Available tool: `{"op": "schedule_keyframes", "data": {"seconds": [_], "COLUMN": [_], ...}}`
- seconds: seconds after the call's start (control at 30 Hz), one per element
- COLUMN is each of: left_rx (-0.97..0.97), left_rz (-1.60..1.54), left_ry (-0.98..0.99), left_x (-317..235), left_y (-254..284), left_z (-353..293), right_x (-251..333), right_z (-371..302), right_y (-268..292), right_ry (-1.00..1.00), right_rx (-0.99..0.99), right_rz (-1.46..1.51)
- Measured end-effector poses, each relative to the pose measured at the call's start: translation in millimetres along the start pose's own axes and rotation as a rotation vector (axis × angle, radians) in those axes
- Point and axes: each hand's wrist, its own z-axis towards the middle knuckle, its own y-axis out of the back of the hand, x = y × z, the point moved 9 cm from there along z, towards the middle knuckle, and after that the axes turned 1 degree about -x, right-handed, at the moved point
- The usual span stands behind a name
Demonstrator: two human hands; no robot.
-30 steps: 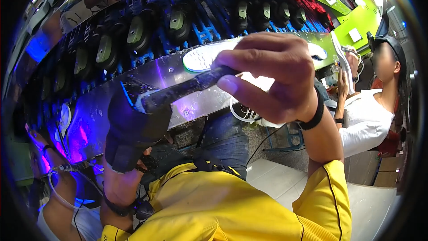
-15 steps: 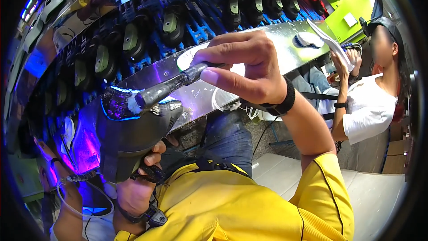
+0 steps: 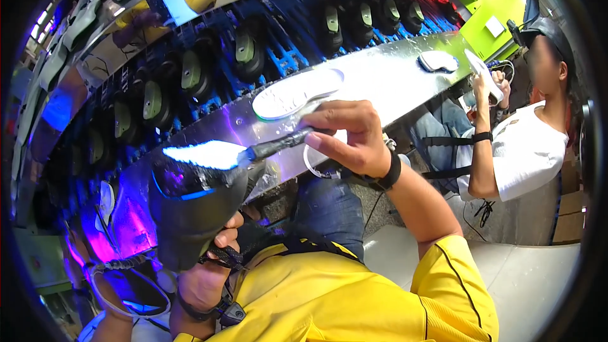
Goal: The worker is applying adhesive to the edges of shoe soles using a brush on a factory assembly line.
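My left hand (image 3: 204,286) grips a black shoe upper (image 3: 196,218) by its lace side, low at the left. The shoe is turned with its underside up, and a bright blue line glows along the edge there. My right hand (image 3: 354,136) pinches the dark, wrapped handle of a brush (image 3: 278,145) between thumb and fingers. The brush's bristles glow bright white-blue and lie across the shoe's underside; whether they touch it I cannot tell. A white shoe sole (image 3: 297,93) lies on the metal ledge (image 3: 373,82) just beyond my right hand.
Behind the ledge runs a conveyor (image 3: 285,57) carrying several black shoes with green tops. A second white sole (image 3: 438,61) lies farther right. A co-worker (image 3: 525,133) at the right holds a white sole. Another person's arm and a pale cord loop (image 3: 168,307) are at lower left.
My right hand has shifted down and slightly right, uncovering the white sole on the ledge. The brush's bristles now show spread leftward over the shoe. The co-worker's sole has been lowered.
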Motion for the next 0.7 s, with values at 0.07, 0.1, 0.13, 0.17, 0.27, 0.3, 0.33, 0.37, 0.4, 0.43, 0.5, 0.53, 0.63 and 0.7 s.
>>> {"op": "schedule_keyframes", "data": {"seconds": [0.07,0.1,0.13,0.17,0.27,0.3,0.33,0.37,0.4,0.43,0.5,0.53,0.63,0.7], "left_rx": [-0.003,-0.004,-0.005,-0.005,0.003,0.006,0.011,0.011,0.012,0.011,0.006,-0.012,0.083,0.052], "left_rz": [0.15,0.249,0.352,0.451,0.643,0.682,0.708,0.726,0.74,0.744,0.695,0.646,0.924,0.938], "left_ry": [-0.043,-0.068,-0.092,-0.112,-0.128,-0.128,-0.125,-0.121,-0.118,-0.113,-0.065,-0.007,-0.152,-0.146], "left_x": [-5,-7,-10,-11,-13,-12,-11,-11,-13,-14,-17,-18,-46,-59], "left_y": [-1,-2,-4,-6,-12,-13,-14,-14,-14,-14,-13,-12,-42,-60], "left_z": [5,9,13,17,35,40,47,52,60,68,86,98,143,183], "right_x": [0,-3,-8,-19,-66,-75,-84,-71,-64,-36,-5,1,-21,-39], "right_z": [-7,-10,-13,-14,-13,-8,-9,-6,-10,-15,-36,-47,-66,-78], "right_y": [6,5,2,-4,-22,-15,-7,0,4,5,-1,-3,25,54], "right_ry": [-0.002,-0.024,-0.059,-0.137,-0.472,-0.504,-0.584,-0.439,-0.423,-0.196,-0.02,-0.025,-0.205,-0.251], "right_rx": [-0.09,-0.114,-0.139,-0.109,-0.067,-0.163,-0.25,-0.315,-0.354,-0.456,-0.377,-0.297,-0.343,-0.565], "right_rz": [0.017,0.025,0.064,0.109,0.134,0.049,-0.068,-0.157,-0.288,-0.284,-0.214,-0.211,-0.178,-0.084]}}
